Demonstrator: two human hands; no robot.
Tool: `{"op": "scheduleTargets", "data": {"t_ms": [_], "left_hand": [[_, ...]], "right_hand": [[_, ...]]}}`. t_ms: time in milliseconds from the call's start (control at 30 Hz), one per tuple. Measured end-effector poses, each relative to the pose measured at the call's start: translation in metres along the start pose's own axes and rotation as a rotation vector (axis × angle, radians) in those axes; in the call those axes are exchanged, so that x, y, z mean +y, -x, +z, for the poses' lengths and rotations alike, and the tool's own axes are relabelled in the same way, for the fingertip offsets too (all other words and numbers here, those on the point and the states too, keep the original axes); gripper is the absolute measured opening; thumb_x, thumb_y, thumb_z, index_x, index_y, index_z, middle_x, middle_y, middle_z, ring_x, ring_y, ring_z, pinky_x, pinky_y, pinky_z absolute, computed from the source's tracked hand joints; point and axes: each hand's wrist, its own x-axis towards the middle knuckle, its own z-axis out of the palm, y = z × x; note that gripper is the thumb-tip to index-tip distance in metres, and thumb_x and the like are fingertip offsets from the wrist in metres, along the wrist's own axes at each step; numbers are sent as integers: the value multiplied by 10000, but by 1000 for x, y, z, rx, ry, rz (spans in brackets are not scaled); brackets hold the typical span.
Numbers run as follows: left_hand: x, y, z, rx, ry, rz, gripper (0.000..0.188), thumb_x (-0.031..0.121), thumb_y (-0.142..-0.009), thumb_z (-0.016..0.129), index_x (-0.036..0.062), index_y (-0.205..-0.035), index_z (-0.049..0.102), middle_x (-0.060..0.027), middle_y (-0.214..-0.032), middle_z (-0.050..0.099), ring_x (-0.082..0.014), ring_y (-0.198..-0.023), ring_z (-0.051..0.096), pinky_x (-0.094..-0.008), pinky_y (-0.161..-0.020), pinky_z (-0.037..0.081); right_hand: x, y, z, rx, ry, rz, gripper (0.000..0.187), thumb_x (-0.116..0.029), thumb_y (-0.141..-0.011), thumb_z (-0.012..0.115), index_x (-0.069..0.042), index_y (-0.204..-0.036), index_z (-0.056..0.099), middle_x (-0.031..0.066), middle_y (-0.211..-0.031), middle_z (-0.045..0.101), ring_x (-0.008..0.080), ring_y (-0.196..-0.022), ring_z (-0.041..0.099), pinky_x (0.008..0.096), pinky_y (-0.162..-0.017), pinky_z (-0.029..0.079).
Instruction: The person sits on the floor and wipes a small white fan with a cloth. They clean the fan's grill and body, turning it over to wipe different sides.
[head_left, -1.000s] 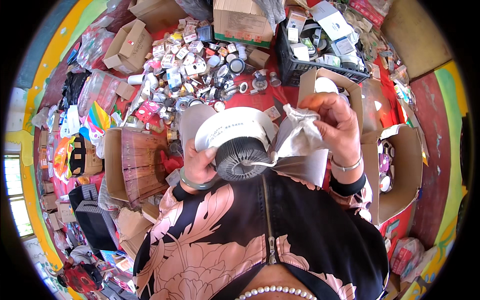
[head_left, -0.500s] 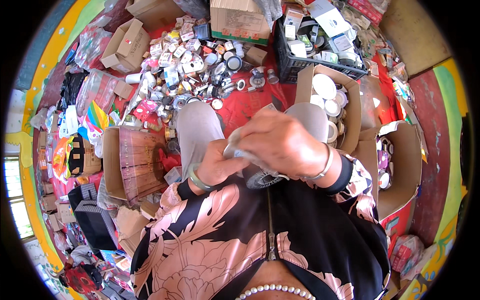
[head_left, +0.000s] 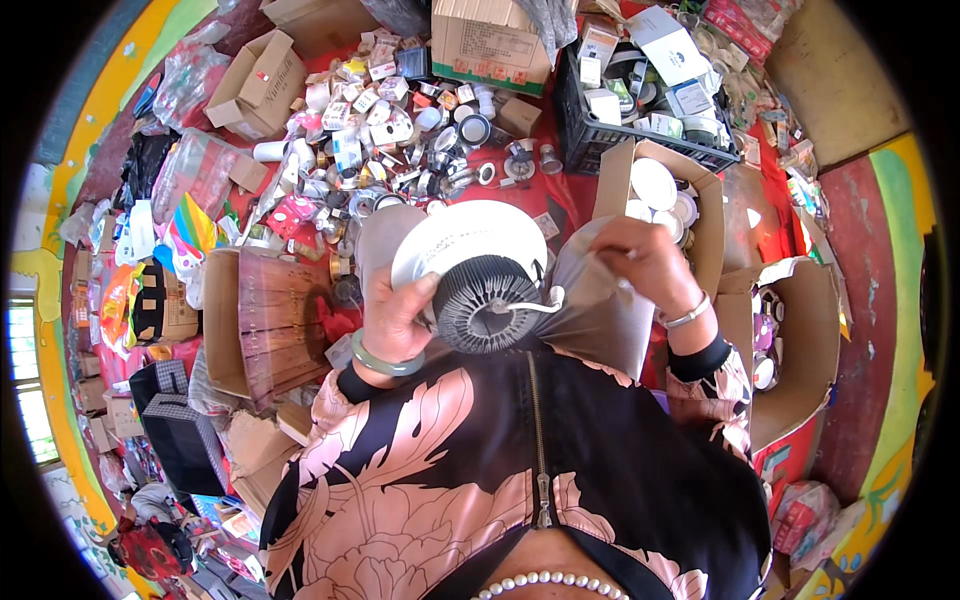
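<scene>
In front of my chest my left hand (head_left: 398, 318) grips a downlight (head_left: 488, 305) by its edge, thumb on the near side. The downlight has a wide white round rim, a black finned heat sink turned up toward me and a short white cable (head_left: 553, 300). Off to its right, above my right knee, my right hand (head_left: 648, 262) is closed with curled fingers, apart from the lamp. Whatever those fingers may hold is hidden. Grey trousers (head_left: 590, 320) cover my legs under both hands.
Beyond my knees spreads a heap of small lamps and boxes (head_left: 390, 130) on red cloth. A black crate (head_left: 590, 140) stands far right, an open carton (head_left: 705, 190) of white round lamps nearer. Another carton (head_left: 800, 400) is at right, a wood-patterned box (head_left: 270, 330) at left.
My hands were close together, largely covering the lamp. Now my right hand has moved right, away from it, and the downlight's white rim and heat sink show in my left hand.
</scene>
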Motion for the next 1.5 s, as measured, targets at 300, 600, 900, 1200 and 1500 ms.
{"op": "scheduleTargets", "data": {"t_ms": [300,600,900,1200,1500], "left_hand": [[6,0,9,-139,-43,-98,327,79,-820,613,-101,-1091,574,-131,-1031,643,-178,-917,621,-308,-817,494],[-8,2,10,-216,-369,-265,207,132,-859,608,-27,-991,617,10,-846,587,-54,-751,511,-210,-636,404],[-6,1,8,-89,98,-151,329,119,-869,538,-121,-1094,549,-185,-1054,623,-240,-940,632,-344,-831,512],[-12,-2,-13,-44,345,11,417,168,-878,495,-98,-1197,460,-204,-1125,584,-287,-1001,609,-391,-881,492],[-4,-5,-14,26,256,0,437,192,-867,472,-100,-1192,462,-197,-1101,591,-282,-1006,604,-391,-897,485]], "right_hand": [[-78,-39,-18,109,-260,-160,282,91,-737,601,-12,-992,659,105,-1052,618,154,-959,599,267,-754,504],[-84,-71,28,-278,-137,-365,167,-118,-767,650,-58,-922,661,130,-762,633,309,-700,614,359,-625,489],[-54,-48,22,-126,-364,0,124,-122,-852,604,-29,-934,616,108,-699,576,135,-630,554,289,-580,443],[-32,3,52,-85,-704,183,134,-104,-894,580,1,-977,595,-11,-789,577,37,-735,496,216,-641,427],[-84,-41,-5,320,-103,-96,203,-44,-760,661,-45,-962,645,85,-896,647,190,-807,629,282,-704,502]]}}
